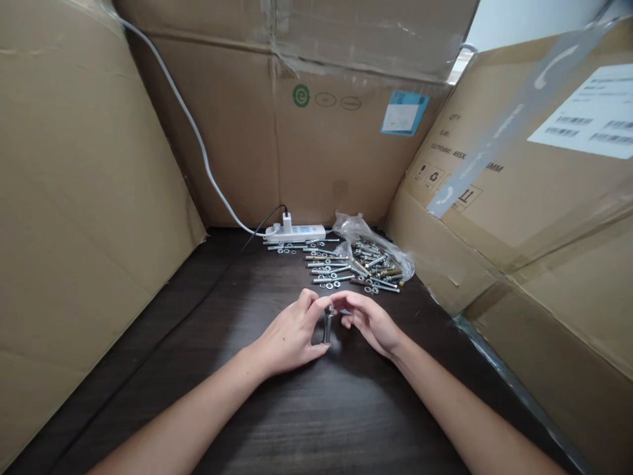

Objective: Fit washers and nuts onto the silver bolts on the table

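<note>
Upright above the table, an expansion bolt (327, 328) with a metal sleeve is held by my left hand (291, 333). The thumb is at its lower end and the fingers curl over its top. My right hand (368, 320) comes in from the right, its fingers bent and the fingertips closed at the bolt's top end. The fingers partly hide that top end, so any nut or washer there is hard to make out. Beyond the hands lie several loose bolts (332, 281) in rows, with washers (330, 285) and nuts among them.
A clear plastic bag (363, 227) spills a pile of bolts (378, 257) at the back right. Behind the rows sits a white power strip (309, 232) with a plug and cables. Cardboard walls (321, 158) enclose the dark table (237, 290). A black cable (163, 340) crosses the left side.
</note>
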The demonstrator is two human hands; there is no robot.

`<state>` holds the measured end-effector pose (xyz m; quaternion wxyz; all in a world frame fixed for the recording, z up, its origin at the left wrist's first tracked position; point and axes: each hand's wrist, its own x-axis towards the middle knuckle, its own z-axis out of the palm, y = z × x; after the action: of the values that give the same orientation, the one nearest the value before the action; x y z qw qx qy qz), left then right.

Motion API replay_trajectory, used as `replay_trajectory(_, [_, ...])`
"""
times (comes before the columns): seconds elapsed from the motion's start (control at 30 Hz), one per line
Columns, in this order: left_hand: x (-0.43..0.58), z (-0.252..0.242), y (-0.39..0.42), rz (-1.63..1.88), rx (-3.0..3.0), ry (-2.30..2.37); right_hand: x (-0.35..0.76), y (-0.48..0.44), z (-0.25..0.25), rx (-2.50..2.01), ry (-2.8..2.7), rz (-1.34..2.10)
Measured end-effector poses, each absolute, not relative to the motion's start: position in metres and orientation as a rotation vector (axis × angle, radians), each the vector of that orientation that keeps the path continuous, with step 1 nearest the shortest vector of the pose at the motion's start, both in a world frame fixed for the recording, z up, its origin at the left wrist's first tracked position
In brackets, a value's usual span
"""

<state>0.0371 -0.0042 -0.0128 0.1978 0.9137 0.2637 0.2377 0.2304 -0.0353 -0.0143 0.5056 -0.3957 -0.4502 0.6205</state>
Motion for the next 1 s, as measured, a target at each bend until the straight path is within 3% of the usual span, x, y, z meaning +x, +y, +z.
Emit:
replay_trajectory(0.43, [0.038, -0.011, -0.006, 0.596, 2.592, 0.732, 0.230, -0.035, -0.018, -1.077, -1.444, 1.323])
replay_trajectory(1.0, [0.040, -0.026, 0.009, 0.524, 2.426, 0.797, 0.229, -0.031, -0.017, -1.220, -1.206, 1.043])
